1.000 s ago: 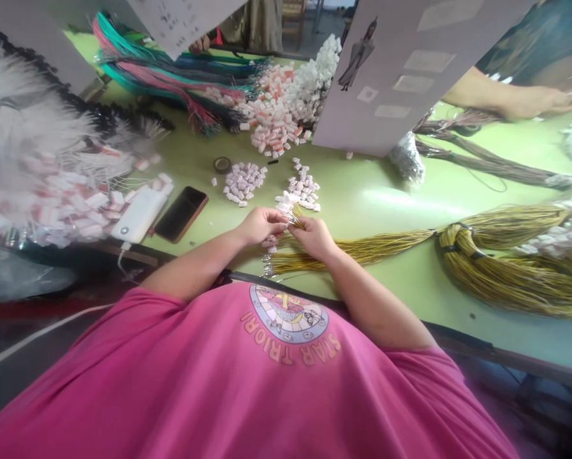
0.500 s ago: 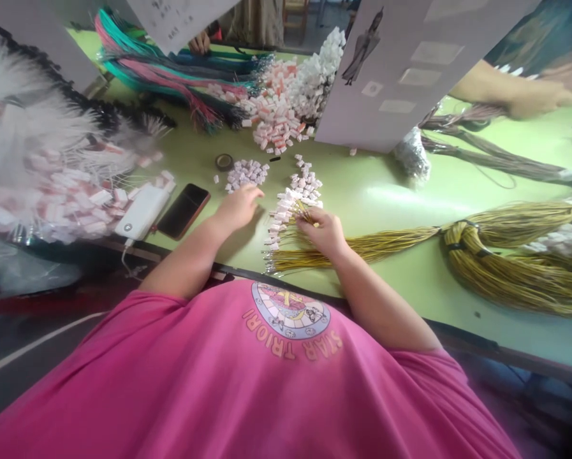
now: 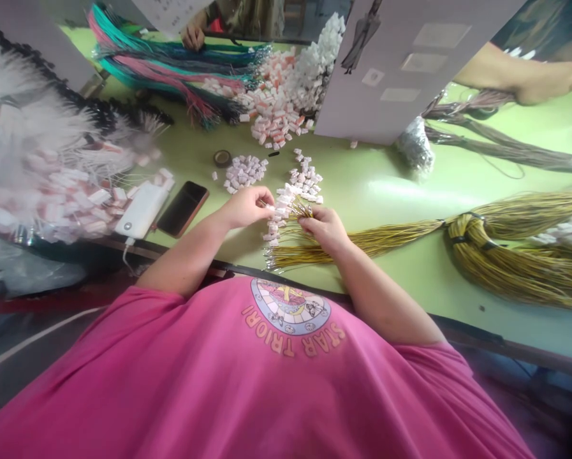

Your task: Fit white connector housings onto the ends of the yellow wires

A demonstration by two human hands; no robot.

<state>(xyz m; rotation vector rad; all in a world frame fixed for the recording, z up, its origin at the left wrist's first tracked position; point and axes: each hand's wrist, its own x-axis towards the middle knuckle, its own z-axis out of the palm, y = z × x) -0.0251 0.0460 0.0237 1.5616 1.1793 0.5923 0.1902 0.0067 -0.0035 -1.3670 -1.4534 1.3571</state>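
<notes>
My right hand point(image 3: 328, 228) pinches the ends of several yellow-and-black wires point(image 3: 301, 209), whose metal tips fan out toward the left. Beside it, my left hand point(image 3: 248, 206) is closed, thumb and fingertips together at the white connector housings point(image 3: 280, 220); what sits between them is too small to make out. Below both hands lies a long bundle of the same wires point(image 3: 386, 238), running off to the right. Loose pale housings form one pile point(image 3: 245, 173) just beyond my left hand and another point(image 3: 307, 177) beyond the wire ends.
A phone point(image 3: 183, 209) and a white power bank point(image 3: 145, 207) lie left, near heaped white-wired connectors point(image 3: 70, 191). A tape roll point(image 3: 222, 158) sits beyond. An upright panel point(image 3: 391, 83) stands at the back. Another person's arm point(image 3: 515, 75) reaches in at right; a hand point(image 3: 192, 36) shows behind.
My left hand has moved right from beside the loose pile to the white housings, and its fingers have closed. My right hand stays on the wires. The co-worker's hand at right has shifted outward.
</notes>
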